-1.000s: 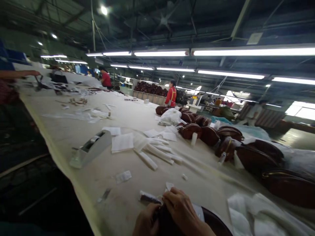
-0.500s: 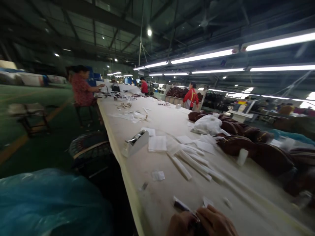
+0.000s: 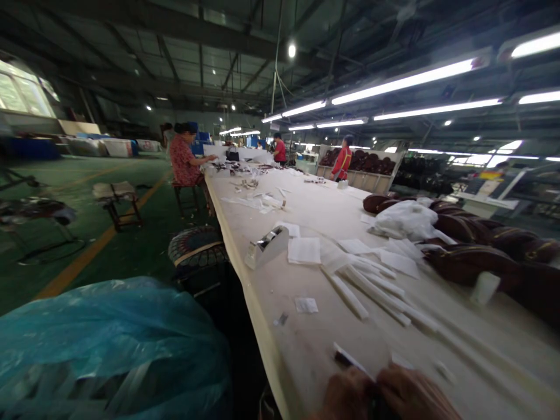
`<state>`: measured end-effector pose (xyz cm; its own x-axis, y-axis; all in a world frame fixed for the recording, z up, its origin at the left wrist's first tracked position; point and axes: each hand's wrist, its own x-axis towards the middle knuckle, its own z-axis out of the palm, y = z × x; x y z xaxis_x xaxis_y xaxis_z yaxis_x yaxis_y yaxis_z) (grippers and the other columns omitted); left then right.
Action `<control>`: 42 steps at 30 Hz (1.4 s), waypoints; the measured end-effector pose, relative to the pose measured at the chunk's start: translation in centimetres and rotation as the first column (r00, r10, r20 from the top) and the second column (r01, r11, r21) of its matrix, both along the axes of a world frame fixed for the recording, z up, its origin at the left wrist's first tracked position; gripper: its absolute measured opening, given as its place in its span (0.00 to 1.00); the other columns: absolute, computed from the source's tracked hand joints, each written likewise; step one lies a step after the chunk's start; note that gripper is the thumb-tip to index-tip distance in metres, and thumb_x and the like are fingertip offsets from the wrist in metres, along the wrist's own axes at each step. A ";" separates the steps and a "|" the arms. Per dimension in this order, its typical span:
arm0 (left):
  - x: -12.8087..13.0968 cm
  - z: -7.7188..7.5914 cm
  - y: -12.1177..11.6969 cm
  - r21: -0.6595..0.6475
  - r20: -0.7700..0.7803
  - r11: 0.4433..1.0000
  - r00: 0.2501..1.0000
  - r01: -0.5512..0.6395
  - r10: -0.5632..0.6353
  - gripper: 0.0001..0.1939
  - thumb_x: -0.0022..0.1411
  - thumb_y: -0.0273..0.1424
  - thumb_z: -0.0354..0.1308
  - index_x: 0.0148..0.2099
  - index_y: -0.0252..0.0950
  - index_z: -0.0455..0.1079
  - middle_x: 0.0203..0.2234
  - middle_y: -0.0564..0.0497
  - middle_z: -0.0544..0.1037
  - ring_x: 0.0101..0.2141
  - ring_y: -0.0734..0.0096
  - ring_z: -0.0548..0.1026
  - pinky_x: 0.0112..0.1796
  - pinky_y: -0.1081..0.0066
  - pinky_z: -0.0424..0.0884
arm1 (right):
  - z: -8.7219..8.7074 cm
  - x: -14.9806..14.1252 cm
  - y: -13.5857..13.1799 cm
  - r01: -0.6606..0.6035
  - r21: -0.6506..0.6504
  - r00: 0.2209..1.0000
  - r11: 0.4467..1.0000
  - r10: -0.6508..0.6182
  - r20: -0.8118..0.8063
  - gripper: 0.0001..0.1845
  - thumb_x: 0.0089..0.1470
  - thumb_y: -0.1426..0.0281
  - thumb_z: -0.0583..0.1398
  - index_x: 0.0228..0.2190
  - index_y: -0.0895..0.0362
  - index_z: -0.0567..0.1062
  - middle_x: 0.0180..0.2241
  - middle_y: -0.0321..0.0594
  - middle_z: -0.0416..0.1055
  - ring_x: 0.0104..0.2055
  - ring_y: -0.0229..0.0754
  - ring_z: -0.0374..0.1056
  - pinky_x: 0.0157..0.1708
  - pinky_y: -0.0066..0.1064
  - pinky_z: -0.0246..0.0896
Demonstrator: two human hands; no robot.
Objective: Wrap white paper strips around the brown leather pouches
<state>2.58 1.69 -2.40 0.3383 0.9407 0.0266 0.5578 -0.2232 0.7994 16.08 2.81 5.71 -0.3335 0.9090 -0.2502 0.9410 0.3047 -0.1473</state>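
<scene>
At the bottom edge, my left hand [image 3: 350, 392] is closed on a dark strip [image 3: 347, 357] with a pale edge. One end of the strip sticks out toward the upper left, above the white tabletop [image 3: 301, 356]. My right hand [image 3: 413, 389] lies close beside the left, its fingers bent and pinched on the same dark piece. Blur and the frame edge hide the strip's lower part, and its exact kind does not show. Just beyond the fingers is a small pale scrap [image 3: 400, 360]. Small clear packets [image 3: 306, 305] lie farther up the table.
A tape dispenser [image 3: 268, 248], white sheets [image 3: 304, 251] and long white strips [image 3: 376, 291] lie ahead. Brown bags [image 3: 476, 265] and a white plastic bag [image 3: 405, 220] line the right. At left are a blue plastic bag [image 3: 131, 332] and a stool [image 3: 196, 245]. Co-workers [image 3: 186, 157] are farther off.
The view has swung left, so the table and both hands appear farther right. Both hands still grip the dark strip close together.
</scene>
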 end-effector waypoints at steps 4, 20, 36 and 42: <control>-0.9 1.3 -0.9 -0.039 0.062 0.999 0.998 -0.019 0.021 0.12 0.60 0.22 0.45 0.41 0.32 0.68 0.41 0.42 0.70 0.41 0.62 0.70 0.43 0.66 0.67 | 2.0 -0.6 -0.3 0.017 -0.067 1.000 0.998 -0.017 -0.008 0.15 0.55 0.69 0.51 0.31 0.55 0.78 0.34 0.43 0.76 0.39 0.46 0.70 0.37 0.31 0.56; -2.7 2.0 0.7 -0.152 0.268 0.964 0.948 0.216 -0.170 0.09 0.45 0.17 0.52 0.30 0.33 0.63 0.29 0.54 0.65 0.31 0.74 0.65 0.32 0.76 0.61 | 2.7 -0.8 0.4 -0.008 -0.109 0.998 0.994 0.001 -0.064 0.13 0.52 0.68 0.55 0.34 0.54 0.79 0.34 0.41 0.75 0.38 0.41 0.69 0.37 0.28 0.56; -3.5 1.9 0.8 -0.074 0.329 0.968 0.922 0.241 -0.205 0.04 0.53 0.20 0.53 0.29 0.33 0.64 0.29 0.53 0.66 0.33 0.73 0.65 0.37 0.76 0.61 | 3.5 -2.0 0.0 -0.038 -0.130 0.998 0.991 0.044 0.044 0.12 0.55 0.67 0.55 0.31 0.54 0.79 0.32 0.40 0.74 0.35 0.40 0.68 0.33 0.28 0.52; -3.3 2.0 0.5 -0.080 0.335 0.980 0.931 0.184 -0.147 0.03 0.57 0.24 0.54 0.30 0.32 0.67 0.31 0.51 0.69 0.36 0.71 0.66 0.41 0.73 0.63 | 3.2 -1.9 0.0 -0.036 -0.117 0.999 0.992 0.038 0.018 0.13 0.54 0.68 0.54 0.30 0.55 0.79 0.32 0.42 0.74 0.35 0.41 0.68 0.33 0.28 0.52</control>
